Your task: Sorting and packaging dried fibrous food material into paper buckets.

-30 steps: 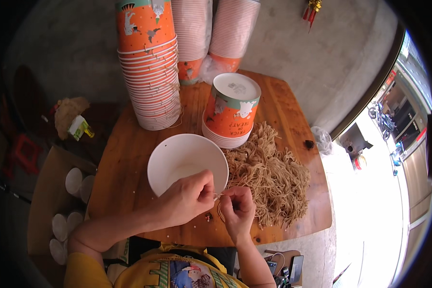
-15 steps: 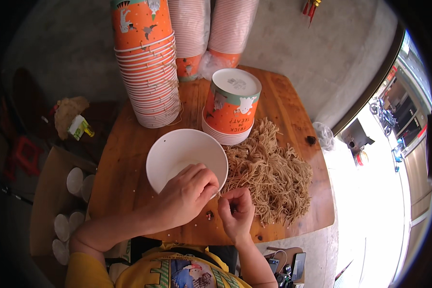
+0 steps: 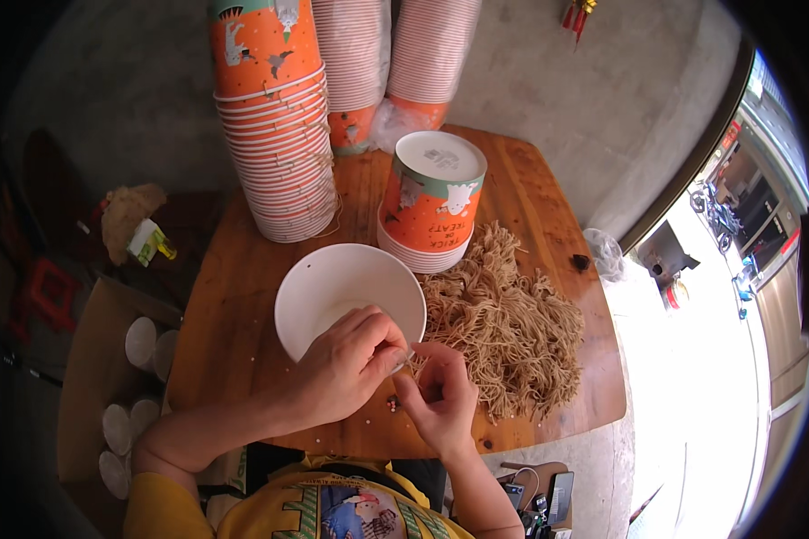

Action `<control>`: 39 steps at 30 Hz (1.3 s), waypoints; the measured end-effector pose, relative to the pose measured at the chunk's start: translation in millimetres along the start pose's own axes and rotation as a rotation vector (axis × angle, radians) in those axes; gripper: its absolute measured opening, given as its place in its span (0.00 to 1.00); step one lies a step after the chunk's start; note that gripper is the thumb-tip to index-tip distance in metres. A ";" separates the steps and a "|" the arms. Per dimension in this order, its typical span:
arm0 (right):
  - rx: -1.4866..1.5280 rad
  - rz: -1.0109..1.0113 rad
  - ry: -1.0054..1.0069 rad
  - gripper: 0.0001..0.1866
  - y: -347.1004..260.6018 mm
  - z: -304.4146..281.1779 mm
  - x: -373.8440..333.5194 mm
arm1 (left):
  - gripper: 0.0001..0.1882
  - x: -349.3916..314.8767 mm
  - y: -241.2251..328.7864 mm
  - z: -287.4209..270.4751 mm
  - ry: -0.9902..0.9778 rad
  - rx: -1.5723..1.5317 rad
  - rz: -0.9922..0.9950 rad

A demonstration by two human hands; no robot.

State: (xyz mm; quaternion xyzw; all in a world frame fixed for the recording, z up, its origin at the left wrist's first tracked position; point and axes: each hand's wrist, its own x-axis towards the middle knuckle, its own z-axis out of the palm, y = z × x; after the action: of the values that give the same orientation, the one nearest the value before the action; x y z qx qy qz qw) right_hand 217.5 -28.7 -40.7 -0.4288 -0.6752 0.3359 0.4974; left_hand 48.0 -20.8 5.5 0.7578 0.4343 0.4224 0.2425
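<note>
A white-lined paper bucket (image 3: 333, 280) is tilted with its mouth toward me, and a small dark hole shows near its far left rim. My left hand (image 3: 351, 366) reaches across the bucket's near side, thumb and forefinger pinched at the right rim. What lies in that pinch is too small to make out. Close beside it is my right hand (image 3: 445, 400), its forefinger stretched to the rim and its thumb apart below. Right of the bucket lies a heap of tan cords (image 3: 512, 332). Behind stands an upside-down orange bucket stack (image 3: 433, 211).
A tall stack of nested buckets (image 3: 279, 162) with cords hanging off stands at the back left. Plastic-wrapped stacks (image 3: 427, 58) are behind it. A cardboard box (image 3: 81, 404) with white cups or buckets sits left of the wooden table (image 3: 234, 359).
My right forefinger has straightened toward the rim and its thumb has come away from it. My left hand stays pinched in nearly the same place.
</note>
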 end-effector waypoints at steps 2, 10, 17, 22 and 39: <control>-0.100 -0.035 0.028 0.14 -2.8 1.0 1.7 | 0.04 -0.8 2.2 0.2 -0.010 -0.007 -0.025; -0.253 -0.105 0.085 0.08 -14.3 -0.7 4.2 | 0.05 -1.7 4.5 1.4 0.033 0.069 0.065; -0.308 -0.109 0.063 0.07 -13.2 0.9 2.8 | 0.07 -5.5 6.5 1.3 0.037 0.127 0.079; -0.322 -0.142 0.078 0.06 -5.0 6.2 -7.1 | 0.07 -9.4 5.2 4.6 0.079 0.227 0.158; 0.383 0.293 -0.014 0.02 -2.2 6.8 -15.4 | 0.06 -10.0 0.2 0.9 0.051 0.151 0.124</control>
State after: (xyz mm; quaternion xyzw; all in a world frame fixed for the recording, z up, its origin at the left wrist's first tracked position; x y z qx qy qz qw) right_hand 212.5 -43.9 -46.6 -0.4176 -0.5331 0.5295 0.5109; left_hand 46.2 -29.5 0.9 0.7884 0.4231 0.4217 0.1471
